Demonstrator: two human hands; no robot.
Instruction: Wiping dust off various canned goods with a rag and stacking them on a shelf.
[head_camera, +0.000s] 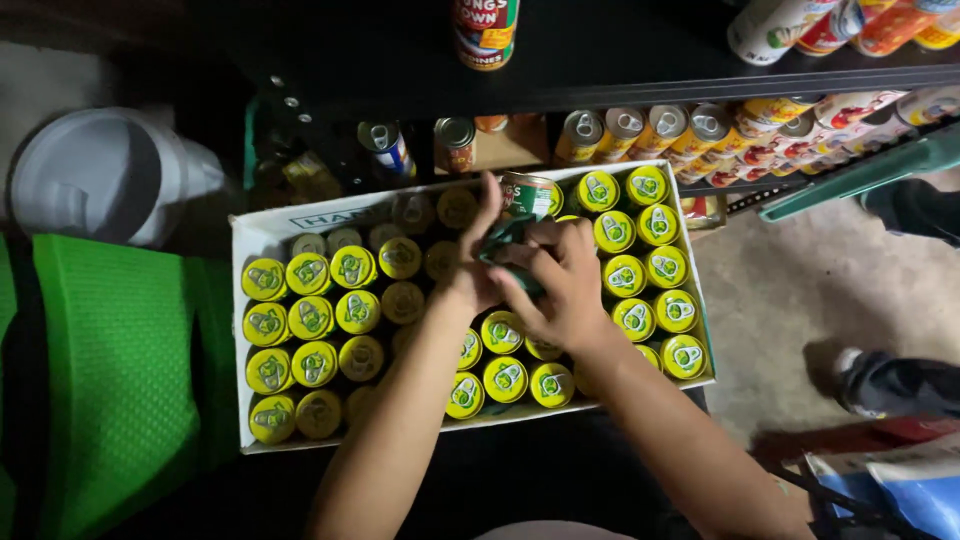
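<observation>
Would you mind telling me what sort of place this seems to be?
Probably a small grocery shop or its stockroom. Dark shelves hold rows of tins, and both hands, left and right, lift one can from a cardboard box of yellow-topped cans.

Yellow-lidded cans (311, 317), white box (262, 232) — green crate (115, 380), black shelf (640, 60)

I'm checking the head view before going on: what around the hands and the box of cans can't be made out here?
- Can in hand: lower body hidden by the left hand and right hand.
- Cans under both forearms: hidden.
- Box far-left corner: tops too dark to tell.
- Lower shelf cans: bodies cut off by the shelf board.
- Person at right: only shoe shows.
</observation>
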